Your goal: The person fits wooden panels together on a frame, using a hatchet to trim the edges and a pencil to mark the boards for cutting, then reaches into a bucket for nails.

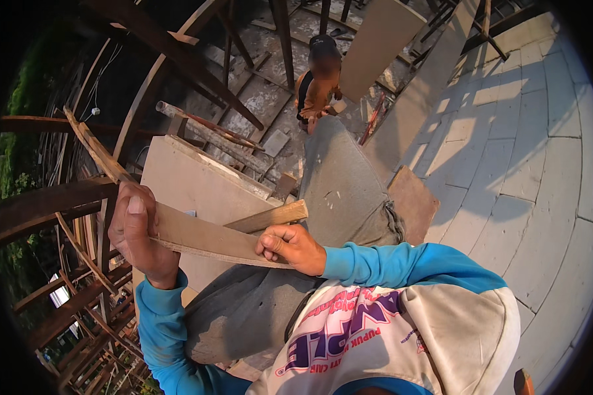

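Note:
A thin, tan strip of board (pixel 207 237) with a rough-cut lower edge stretches across my lap between my two hands. My left hand (pixel 141 227) is closed round its left end, thumb up. At the other end my right hand (pixel 292 249) grips the strip, fingers curled over its edge. Just behind the strip lies a short wooden batten (pixel 277 214), its cut end showing near my right hand. Under both is a large pale board sheet (pixel 191 178), partly covered by the strip and my left hand.
Below, a person in a dark cap (pixel 319 85) stands near my knee, beside a leaning board (pixel 382 43). Dark timber beams (pixel 53 207) frame the left side. A deck of pale panels (pixel 501 184) stretches along the right. A square brown board piece (pixel 412 204) lies beside my leg.

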`<state>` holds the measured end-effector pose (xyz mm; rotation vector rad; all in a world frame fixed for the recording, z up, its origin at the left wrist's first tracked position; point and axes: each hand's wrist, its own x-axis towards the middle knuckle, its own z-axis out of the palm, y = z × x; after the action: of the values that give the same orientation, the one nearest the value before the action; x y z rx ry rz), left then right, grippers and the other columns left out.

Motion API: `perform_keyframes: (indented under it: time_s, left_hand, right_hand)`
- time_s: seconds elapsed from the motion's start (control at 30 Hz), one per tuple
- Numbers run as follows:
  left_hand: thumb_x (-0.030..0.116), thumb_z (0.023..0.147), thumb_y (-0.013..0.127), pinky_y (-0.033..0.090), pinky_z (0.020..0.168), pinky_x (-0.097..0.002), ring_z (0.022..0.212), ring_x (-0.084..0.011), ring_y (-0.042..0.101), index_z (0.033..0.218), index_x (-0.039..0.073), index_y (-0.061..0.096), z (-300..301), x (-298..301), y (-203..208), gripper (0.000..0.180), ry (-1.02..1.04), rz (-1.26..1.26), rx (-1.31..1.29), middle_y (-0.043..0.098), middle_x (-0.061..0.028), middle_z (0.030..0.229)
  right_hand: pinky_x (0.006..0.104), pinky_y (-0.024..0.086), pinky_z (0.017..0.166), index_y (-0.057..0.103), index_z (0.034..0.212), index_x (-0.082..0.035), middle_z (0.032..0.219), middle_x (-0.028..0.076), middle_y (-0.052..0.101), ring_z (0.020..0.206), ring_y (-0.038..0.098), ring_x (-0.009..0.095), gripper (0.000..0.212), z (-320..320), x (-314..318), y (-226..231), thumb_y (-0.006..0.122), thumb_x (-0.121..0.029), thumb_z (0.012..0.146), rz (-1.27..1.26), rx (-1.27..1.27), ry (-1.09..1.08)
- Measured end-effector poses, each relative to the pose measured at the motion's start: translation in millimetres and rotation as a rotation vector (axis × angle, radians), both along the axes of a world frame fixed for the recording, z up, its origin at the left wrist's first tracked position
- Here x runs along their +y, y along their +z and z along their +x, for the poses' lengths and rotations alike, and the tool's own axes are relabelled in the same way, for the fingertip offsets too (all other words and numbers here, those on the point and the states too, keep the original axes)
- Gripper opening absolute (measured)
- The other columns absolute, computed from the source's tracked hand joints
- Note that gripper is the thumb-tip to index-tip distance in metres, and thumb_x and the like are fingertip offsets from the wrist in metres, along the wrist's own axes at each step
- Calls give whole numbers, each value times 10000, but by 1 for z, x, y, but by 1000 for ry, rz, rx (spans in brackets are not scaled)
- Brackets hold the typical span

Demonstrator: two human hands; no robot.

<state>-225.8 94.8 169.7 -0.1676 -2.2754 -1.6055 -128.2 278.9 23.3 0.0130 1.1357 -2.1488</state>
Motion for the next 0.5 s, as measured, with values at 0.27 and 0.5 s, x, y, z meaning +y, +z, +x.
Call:
perform_keyframes:
  time_s: [0.27,0.5]
  left_hand:
    - [131,941,459,237,598,-269,647,-82,300,642,19,404,-17,9,-18,324,-35,-14,-16,342,-3,666]
    - [175,944,456,249,590,-281,634,-78,312,622,37,402,-16,-4,-27,354,-14,-48,-87,353,0,644]
  right_hand:
    - [233,467,663,658,1009,-26,873,15,598,758,531,78,277,3,23,-3,526,-269,997,81,347,-75]
    - [210,446,677,661,1007,-22,828,1,593,772,524,64,264,-4,18,-13,557,-263,981,-89,-57,26]
